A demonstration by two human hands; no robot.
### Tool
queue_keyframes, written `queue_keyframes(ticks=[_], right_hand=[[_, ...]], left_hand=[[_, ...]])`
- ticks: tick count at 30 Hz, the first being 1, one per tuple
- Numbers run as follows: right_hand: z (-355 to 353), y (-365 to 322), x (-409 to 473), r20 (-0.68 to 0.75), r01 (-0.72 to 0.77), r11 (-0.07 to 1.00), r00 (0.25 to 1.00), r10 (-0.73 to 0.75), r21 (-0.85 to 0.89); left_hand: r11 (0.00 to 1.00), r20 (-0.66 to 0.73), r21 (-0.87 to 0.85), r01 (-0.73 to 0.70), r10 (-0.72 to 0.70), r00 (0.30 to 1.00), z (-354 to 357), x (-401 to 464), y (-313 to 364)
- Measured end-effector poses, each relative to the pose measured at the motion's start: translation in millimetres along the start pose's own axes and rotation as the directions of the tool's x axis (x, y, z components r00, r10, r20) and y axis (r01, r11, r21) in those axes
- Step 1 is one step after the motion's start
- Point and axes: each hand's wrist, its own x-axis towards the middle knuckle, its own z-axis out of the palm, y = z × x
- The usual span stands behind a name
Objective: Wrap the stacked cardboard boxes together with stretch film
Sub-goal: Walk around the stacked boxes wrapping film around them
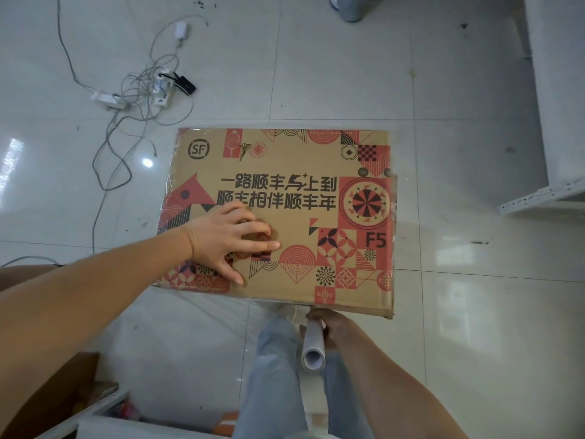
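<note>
A brown cardboard box (285, 166) with red and black printed patterns and black characters stands on the tiled floor; only its top face shows, so any boxes under it are hidden. Clear stretch film (202, 308) clings to its left and right edges and stretches from its near side. My left hand (228, 239) lies flat on the box top, fingers spread. My right hand (329, 327) grips the stretch film roll (313, 346) just below the box's near edge, the roll's open core end facing me.
A tangle of cables with power strips and adapters (148, 90) lies on the floor at the back left. White metal shelving (550, 191) stands at the right. An open brown box (47, 397) sits at the lower left. Another person's foot (348, 7) shows at the top.
</note>
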Motion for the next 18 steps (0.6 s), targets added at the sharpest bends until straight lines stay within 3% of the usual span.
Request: queue_keyframes(ticks=[2,3,4,6,7,9,13,18], right_hand=[[0.8,1.5,-12.9,-0.052,0.093,0.996,0.994,-0.093,-0.011],[2.2,0.5,-10.6,0.059,0.102,0.979,0.992,-0.114,0.177],[-2.3,-3.4,-3.3,0.282,0.018,0.913,0.949,-0.144,0.407],[-6.3,0.6,1.4,0.119,0.128,0.892,0.973,-0.197,0.434],[-7.3,4.0,-6.1,-0.059,0.201,0.942,0.979,-0.193,0.270],[-18.4,7.7,-5.7,-0.067,0.065,0.989,0.996,-0.057,0.130],[-24.2,5.6,-12.3,-0.018,-0.004,0.987,1.000,0.007,0.163],[-25.3,3.7,-14.5,-0.071,-0.013,0.997,0.997,0.019,0.082]], left_hand=[[1.000,0.004,0.000,0.006,-0.006,1.000,-0.9,-1.0,0.2],[1.000,0.005,0.000,0.008,-0.008,1.000,-1.7,-1.4,0.0],[1.000,0.020,-0.004,0.014,-0.014,1.000,-4.2,-1.4,0.4],[1.000,0.061,-0.014,0.026,-0.025,0.998,-9.7,-0.3,3.5],[0.999,0.082,-0.020,0.032,-0.030,0.996,-12.0,0.5,6.2],[0.998,0.121,-0.032,0.061,-0.057,0.991,-15.4,1.4,12.0],[0.993,0.140,-0.007,0.117,-0.115,0.983,-18.8,-3.1,18.5],[0.989,0.055,-0.021,0.145,-0.144,0.988,-23.0,-5.6,33.5]])
